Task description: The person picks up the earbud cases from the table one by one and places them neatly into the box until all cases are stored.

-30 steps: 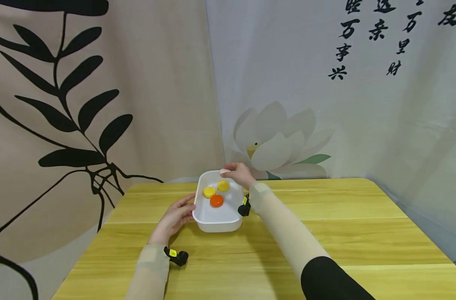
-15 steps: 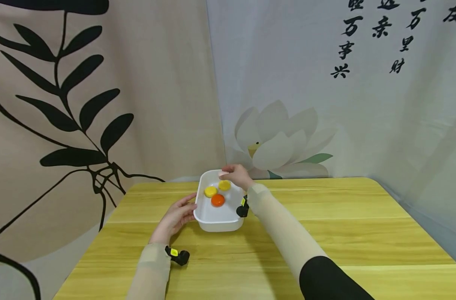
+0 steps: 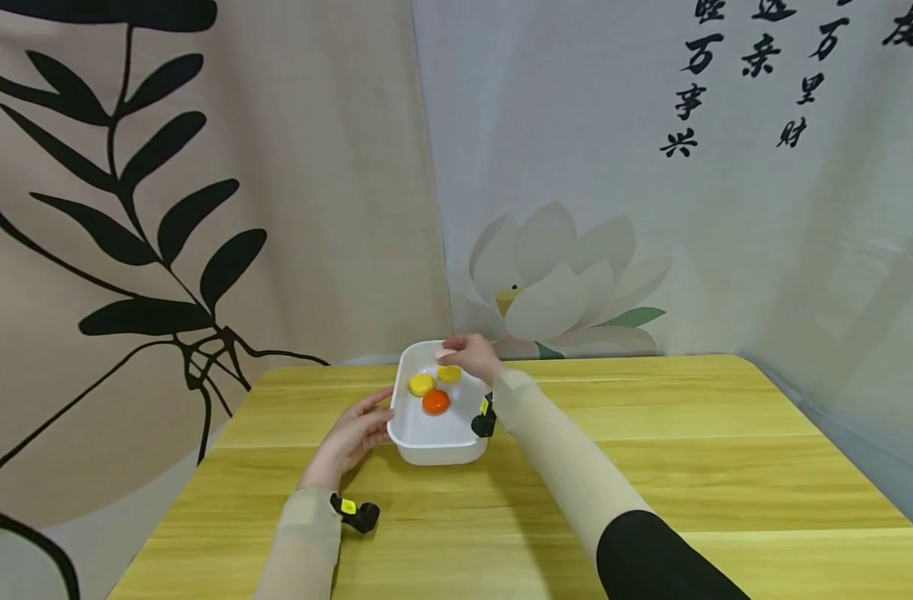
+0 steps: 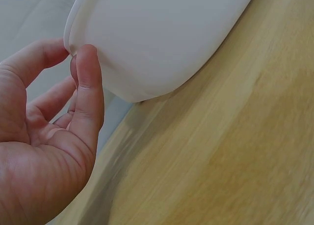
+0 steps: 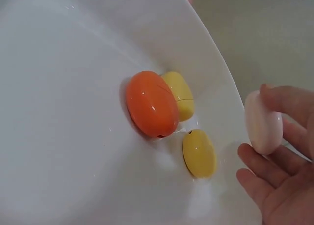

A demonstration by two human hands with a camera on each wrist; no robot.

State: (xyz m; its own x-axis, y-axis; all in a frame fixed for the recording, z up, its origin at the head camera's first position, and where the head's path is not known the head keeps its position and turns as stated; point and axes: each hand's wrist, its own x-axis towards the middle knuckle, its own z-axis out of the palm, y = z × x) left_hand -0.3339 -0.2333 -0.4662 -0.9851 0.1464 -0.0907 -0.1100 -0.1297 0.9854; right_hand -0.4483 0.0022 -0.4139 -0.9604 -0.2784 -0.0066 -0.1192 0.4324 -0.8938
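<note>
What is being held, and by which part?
The right hand pinches a pale pink oval piece, a fingertip at one end. The left hand touches the white tray at its rim; whether it grips is unclear.

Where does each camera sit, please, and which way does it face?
Head: worn on the head, facing forward and down at the white tray and wooden table; both sleeves, the left hand and the right hand show.
Left wrist: worn there, facing the tray's outer wall; the left hand shows, pinching its rim.
Right wrist: worn there, facing into the tray at the orange piece and two yellow pieces; the right hand shows, holding a pale pink piece.
Shared: head and right wrist both show all four pieces.
</note>
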